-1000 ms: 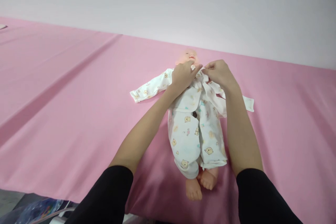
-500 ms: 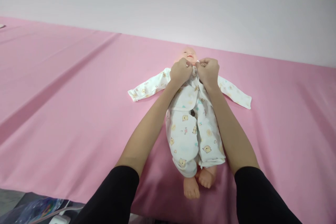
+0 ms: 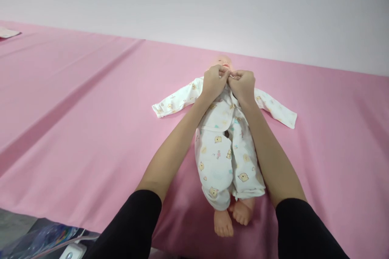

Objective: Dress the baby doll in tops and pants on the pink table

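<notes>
Doll [image 3: 216, 119] has room either side, feet [image 3: 223, 223] near edge of pink sheet [image 3: 91, 149].

Indoor room, pink cloth [image 3: 91, 137], pale wall [image 3: 194, 8]

One left hand [image 3: 214, 83] and one right hand [image 3: 244, 85] are making a total of two hands, with two bare forearms [image 3: 174, 147] and two black sleeves [image 3: 129, 222] accompanying them. One doll [image 3: 223, 60] is presenting one head [image 3: 221, 59] and two bare feet [image 3: 223, 223], and is wearing two garments: one jacket [image 3: 216, 116], comprising two jacket sleeves [image 3: 179, 98], and one pair of trousers [image 3: 212, 166], comprising two legs [image 3: 246, 166]. The surroundings are adding one sheet [image 3: 75, 129], one wall [image 3: 194, 8], one pale flat item [image 3: 8, 32] at the left edge, and, at lower left, one clear bag [image 3: 39, 238], one white box [image 3: 73, 251] and at least one cord [image 3: 60, 245].
</notes>
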Demonstrator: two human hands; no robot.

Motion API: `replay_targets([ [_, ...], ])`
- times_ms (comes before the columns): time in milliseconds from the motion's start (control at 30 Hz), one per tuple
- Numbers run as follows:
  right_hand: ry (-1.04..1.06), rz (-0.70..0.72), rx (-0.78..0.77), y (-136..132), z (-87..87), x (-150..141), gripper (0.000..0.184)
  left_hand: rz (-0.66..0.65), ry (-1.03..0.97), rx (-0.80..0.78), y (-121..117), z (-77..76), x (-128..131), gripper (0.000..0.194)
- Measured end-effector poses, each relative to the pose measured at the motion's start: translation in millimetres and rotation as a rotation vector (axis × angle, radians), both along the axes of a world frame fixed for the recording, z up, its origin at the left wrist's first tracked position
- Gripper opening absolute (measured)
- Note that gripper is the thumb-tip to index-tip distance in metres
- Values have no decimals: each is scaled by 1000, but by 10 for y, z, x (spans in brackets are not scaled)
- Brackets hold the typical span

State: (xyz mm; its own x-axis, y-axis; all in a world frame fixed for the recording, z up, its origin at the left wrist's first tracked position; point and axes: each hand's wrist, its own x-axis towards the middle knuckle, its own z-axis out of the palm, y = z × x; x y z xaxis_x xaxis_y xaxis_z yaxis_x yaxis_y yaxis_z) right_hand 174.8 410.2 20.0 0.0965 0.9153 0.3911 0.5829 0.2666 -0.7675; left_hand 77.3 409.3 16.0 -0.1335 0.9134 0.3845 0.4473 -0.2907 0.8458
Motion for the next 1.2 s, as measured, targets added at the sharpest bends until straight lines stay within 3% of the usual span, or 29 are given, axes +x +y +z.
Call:
replay_targets([
  [133, 79, -11, -33, 19, 20, 56, 8, 32, 22, -25, -5, -2, 13, 13],
  [400, 129, 86, -55, 71, -47, 98, 23, 41, -19, -45, -13, -6, -4, 17],
  [567, 104, 127, -118, 67, -25, 146, 17, 49, 12, -73, -28, 31, 5, 21],
  [833, -98, 35, 7, 51, 18, 87, 19, 61, 23, -71, -19, 9, 10, 17],
  [1033, -75, 70, 21, 46, -16, 66, 16, 61, -91, -224, -38, 41, -18, 16],
  [1200, -66, 92, 44, 54, -42, 68, 16, 97, -136, -209, 9, -7, -8, 25],
])
